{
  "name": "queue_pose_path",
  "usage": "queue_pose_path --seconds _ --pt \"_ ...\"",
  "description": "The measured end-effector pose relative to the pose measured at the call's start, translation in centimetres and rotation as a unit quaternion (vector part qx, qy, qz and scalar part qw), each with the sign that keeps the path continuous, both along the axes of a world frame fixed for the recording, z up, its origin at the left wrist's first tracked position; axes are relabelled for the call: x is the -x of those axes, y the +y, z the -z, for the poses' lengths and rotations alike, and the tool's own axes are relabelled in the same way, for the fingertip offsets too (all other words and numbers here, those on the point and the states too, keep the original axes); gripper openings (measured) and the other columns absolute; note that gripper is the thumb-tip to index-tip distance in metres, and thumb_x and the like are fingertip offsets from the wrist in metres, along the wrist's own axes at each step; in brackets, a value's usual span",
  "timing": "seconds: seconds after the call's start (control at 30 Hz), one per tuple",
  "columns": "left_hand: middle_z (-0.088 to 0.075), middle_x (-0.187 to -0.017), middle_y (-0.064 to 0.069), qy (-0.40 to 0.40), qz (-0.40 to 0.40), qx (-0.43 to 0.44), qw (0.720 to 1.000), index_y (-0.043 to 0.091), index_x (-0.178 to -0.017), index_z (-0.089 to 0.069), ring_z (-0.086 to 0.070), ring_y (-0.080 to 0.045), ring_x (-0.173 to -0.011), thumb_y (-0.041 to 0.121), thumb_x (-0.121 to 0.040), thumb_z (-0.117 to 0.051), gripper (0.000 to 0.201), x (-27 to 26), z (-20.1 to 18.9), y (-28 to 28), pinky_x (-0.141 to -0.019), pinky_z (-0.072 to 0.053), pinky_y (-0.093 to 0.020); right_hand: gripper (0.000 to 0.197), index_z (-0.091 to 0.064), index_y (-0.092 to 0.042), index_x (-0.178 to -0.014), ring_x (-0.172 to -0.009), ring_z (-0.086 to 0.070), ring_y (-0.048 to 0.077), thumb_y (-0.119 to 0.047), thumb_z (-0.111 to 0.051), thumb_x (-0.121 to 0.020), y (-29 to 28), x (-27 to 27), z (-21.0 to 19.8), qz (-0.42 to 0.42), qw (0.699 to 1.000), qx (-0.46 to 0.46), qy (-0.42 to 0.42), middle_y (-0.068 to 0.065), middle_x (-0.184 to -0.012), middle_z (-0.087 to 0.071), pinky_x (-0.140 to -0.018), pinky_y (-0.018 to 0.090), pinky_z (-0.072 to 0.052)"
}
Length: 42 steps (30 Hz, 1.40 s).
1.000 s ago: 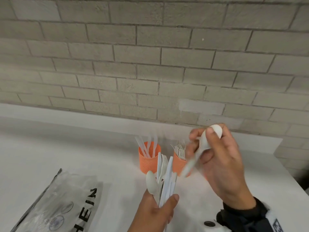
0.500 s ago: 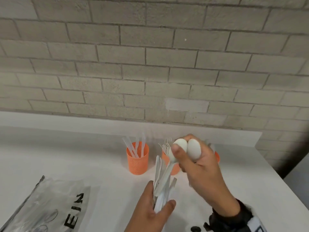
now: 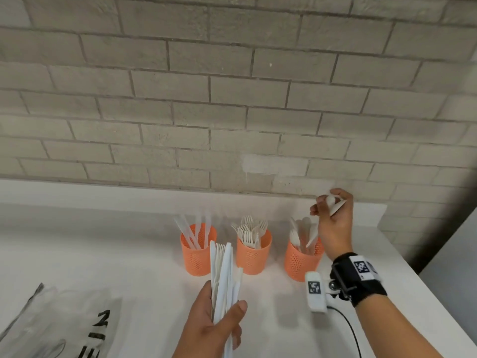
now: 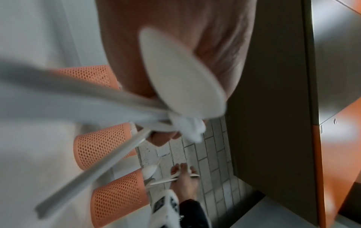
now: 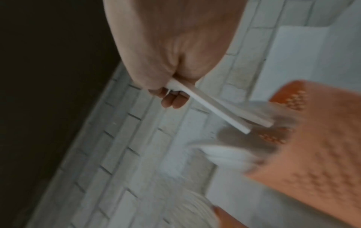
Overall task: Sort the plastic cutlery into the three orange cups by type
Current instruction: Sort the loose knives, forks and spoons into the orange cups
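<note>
Right hand (image 3: pixel 333 223) raised over the right cup (image 3: pixel 303 259), fingers (image 5: pixel 173 100) curled round two spoons (image 5: pixel 210 111); handles slant down from the fingertips toward that cup, which already holds spoons. Left hand (image 3: pixel 214 326) grips a bundle (image 3: pixel 223 275) of mixed cutlery, thumb across it, tips rising above the fingers. Beyond the bundle: knife cup (image 3: pixel 197 251), fork cup (image 3: pixel 253 251).

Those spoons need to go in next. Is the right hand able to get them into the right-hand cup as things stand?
Probably yes: the right hand holds the spoons just above the right-hand cup, whose mouth shows room among the spoons already inside.
</note>
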<state>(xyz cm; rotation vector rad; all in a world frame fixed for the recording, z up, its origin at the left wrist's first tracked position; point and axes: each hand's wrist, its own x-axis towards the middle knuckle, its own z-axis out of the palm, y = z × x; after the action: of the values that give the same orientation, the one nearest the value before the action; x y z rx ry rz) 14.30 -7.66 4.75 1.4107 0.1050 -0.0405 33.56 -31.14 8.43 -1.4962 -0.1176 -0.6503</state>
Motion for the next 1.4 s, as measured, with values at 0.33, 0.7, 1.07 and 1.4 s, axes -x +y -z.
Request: queue_pose_path --seconds 0.33,0.7,1.07,1.4 --pt "-0.051 -0.059 -0.004 -0.021 0.012 0.043 0.999 0.029 -0.124 -0.056 -0.051 -0.019 -0.045 0.024 -0.072 -0.071 0.054 -0.1 -0.9 0.4 -0.051 -0.048 -0.027 0.04 -0.052 -0.022 -0.119 -0.112 -0.052 0.02 -0.026 -0.074 -0.085 0.8 1.0 3.3 0.092 0.978 0.168 0.078 -0.003 -0.122 -0.054 -0.092 0.034 -0.043" --pt "-0.077 -0.103 0.006 -0.071 0.027 -0.029 0.997 0.043 -0.125 -0.056 -0.071 -0.009 -0.076 0.039 -0.067 -0.082 0.063 0.0 -1.2 -0.1 -0.071 -0.055 -0.024 0.006 -0.073 -0.021 -0.094 -0.058 -0.058 0.02 -0.019 -0.073 -0.088 8.7 14.6 -2.0 -0.379 0.896 0.165 0.161 0.01 -0.066 -0.063 -0.059 0.03 -0.048" --pt "-0.072 -0.076 -0.01 -0.02 0.067 0.022 0.997 0.016 -0.121 -0.054 -0.069 -0.027 -0.062 0.036 -0.068 -0.082 0.063 -0.5 -1.9 1.0 -0.06 -0.057 -0.031 0.011 -0.069 -0.003 -0.094 -0.054 -0.061 0.022 -0.01 -0.072 -0.086 7.0 13.6 -3.5 -0.339 0.918 0.085 0.187 0.015 -0.072 -0.065 -0.053 0.031 -0.052" --pt "-0.074 -0.088 -0.022 -0.028 0.029 0.059 0.997 0.012 -0.094 -0.06 -0.072 -0.049 -0.08 0.015 -0.079 -0.076 0.022 -0.6 -1.9 1.8 -0.069 -0.061 -0.054 0.018 -0.069 0.001 -0.084 -0.048 -0.06 0.024 -0.011 -0.076 -0.073 5.5 12.9 -4.2 -0.302 0.933 0.063 0.183 0.02 -0.061 -0.064 -0.05 0.026 -0.051"
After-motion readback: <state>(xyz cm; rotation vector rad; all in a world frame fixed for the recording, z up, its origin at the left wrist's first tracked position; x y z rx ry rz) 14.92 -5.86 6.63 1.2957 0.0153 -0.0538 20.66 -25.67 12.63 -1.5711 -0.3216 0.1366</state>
